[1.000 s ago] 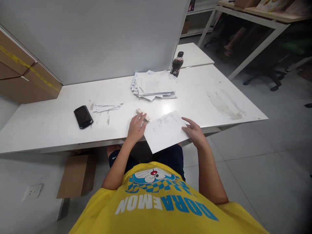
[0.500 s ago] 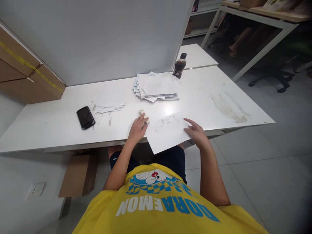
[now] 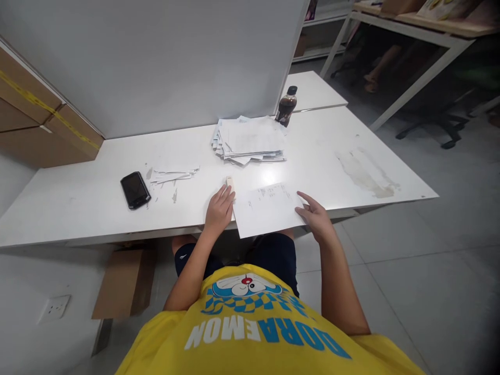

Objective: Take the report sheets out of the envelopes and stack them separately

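A white sheet of paper (image 3: pixel 265 211) with small dark writing lies on the table's front edge, its near corner hanging over. My right hand (image 3: pixel 315 216) is at the paper's right edge, thumb on top, index finger stretched out, the other fingers partly hidden. My left hand (image 3: pixel 219 209) is closed over a small cream oblong object, apparently a stapler (image 3: pixel 229 182), beside the paper's left edge. Only its far end shows past the fingers.
A paper stack (image 3: pixel 250 138) lies behind, with a dark drink bottle (image 3: pixel 286 108) next to it. At left are paper strips (image 3: pixel 172 175), a black handheld device (image 3: pixel 135 190) and cardboard boxes (image 3: pixel 50 135). A grey panel (image 3: pixel 167 62) borders the back of the white table (image 3: pixel 86 208).
The paper has turned slightly, its near corner moving up and left. The cream object has swung more upright in view under my left hand. My right hand stays at the paper's right edge.
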Demonstrator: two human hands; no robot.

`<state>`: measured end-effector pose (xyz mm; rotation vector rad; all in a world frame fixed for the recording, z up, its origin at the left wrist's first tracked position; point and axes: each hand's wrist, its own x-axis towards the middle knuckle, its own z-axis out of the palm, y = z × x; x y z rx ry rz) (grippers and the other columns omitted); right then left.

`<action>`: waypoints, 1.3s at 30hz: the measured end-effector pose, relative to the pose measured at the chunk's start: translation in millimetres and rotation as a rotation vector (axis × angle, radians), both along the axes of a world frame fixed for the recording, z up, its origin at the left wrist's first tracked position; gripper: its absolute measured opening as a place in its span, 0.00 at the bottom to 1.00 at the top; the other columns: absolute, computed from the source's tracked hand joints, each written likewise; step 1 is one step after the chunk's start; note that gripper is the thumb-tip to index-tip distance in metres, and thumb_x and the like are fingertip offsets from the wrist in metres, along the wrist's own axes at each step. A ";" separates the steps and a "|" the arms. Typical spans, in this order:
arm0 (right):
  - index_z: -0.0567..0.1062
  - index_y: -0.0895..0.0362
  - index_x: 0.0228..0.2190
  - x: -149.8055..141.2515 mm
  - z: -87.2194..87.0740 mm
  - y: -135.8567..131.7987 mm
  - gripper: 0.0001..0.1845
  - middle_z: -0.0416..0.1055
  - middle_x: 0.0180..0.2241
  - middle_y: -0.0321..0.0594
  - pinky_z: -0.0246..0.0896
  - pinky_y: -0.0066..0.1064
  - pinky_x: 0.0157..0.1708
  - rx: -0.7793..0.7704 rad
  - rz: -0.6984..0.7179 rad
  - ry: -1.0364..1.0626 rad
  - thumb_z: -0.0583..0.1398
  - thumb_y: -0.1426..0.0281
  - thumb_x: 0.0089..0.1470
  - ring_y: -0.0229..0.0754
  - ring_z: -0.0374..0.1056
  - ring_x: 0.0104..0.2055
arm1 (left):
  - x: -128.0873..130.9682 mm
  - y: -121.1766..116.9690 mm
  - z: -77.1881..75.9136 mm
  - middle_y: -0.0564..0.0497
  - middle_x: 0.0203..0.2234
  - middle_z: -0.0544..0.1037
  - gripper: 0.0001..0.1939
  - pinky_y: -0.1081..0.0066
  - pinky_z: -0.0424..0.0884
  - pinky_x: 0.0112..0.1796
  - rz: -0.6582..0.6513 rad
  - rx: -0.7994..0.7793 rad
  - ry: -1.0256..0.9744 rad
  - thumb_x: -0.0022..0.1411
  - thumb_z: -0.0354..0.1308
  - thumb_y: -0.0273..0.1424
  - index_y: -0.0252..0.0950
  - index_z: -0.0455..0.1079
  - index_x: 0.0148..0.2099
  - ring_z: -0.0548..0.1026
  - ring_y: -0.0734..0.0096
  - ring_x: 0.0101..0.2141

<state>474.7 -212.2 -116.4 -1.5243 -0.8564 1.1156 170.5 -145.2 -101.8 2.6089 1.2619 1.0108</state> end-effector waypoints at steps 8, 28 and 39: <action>0.67 0.56 0.60 1.0 4.0 -1.9 0.40 0.75 0.30 0.40 0.67 0.36 0.33 -0.018 0.049 -0.103 0.64 0.60 0.45 0.44 0.70 0.33 | 9.2 -10.8 2.0 0.43 0.51 0.78 0.17 0.53 0.68 0.49 0.153 0.051 0.029 0.67 0.51 0.31 0.35 0.74 0.53 0.72 0.51 0.54; 0.76 0.52 0.52 -8.7 65.1 43.2 0.30 0.75 0.41 0.43 0.65 0.42 0.44 0.134 -0.075 -0.477 0.58 0.65 0.45 0.48 0.70 0.41 | 8.9 -16.6 -13.9 0.42 0.56 0.74 0.20 0.57 0.70 0.47 0.200 0.243 0.115 0.69 0.49 0.28 0.32 0.69 0.59 0.73 0.53 0.54; 0.56 0.64 0.64 -13.8 96.9 174.7 0.33 0.67 0.56 0.55 0.58 0.39 0.55 0.211 -0.302 -0.654 0.50 0.76 0.56 0.44 0.64 0.53 | 9.4 -15.5 -23.3 0.39 0.63 0.65 0.23 0.54 0.64 0.59 0.153 0.089 -0.002 0.69 0.47 0.29 0.32 0.62 0.64 0.60 0.54 0.64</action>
